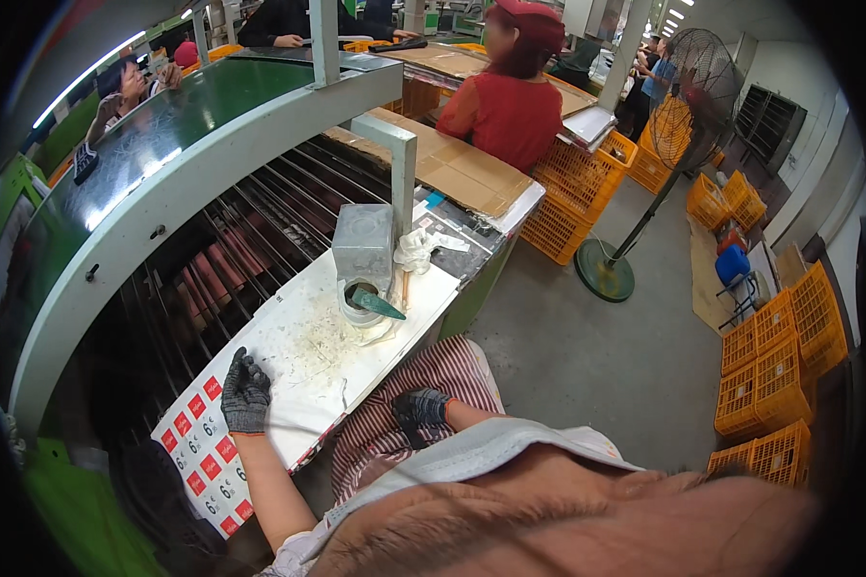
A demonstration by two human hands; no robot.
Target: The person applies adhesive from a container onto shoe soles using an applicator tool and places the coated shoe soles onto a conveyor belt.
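Observation:
My left hand (247,392), in a dark knit glove with an orange cuff, is at the left edge of the white board (303,385), fingers loosely bent, nothing seen in them. Just beside it lies a sheet of red and white printed squares (205,462). My right hand (420,413), gloved alike, rests on the red-and-white striped apron (375,462) over my lap and appears to hold nothing. Farther along the stained board stand a translucent grey square container (363,240) and a round pot (356,306) with a green pointed thing (379,306) sticking out.
A crumpled white rag (423,252) lies by the container. Left of the board run metal rods (250,221) under a pale curved frame (163,221). Ahead, a person in red (505,111) stands by cardboard (452,159). Orange crates (577,192) and a pedestal fan (606,269) are right.

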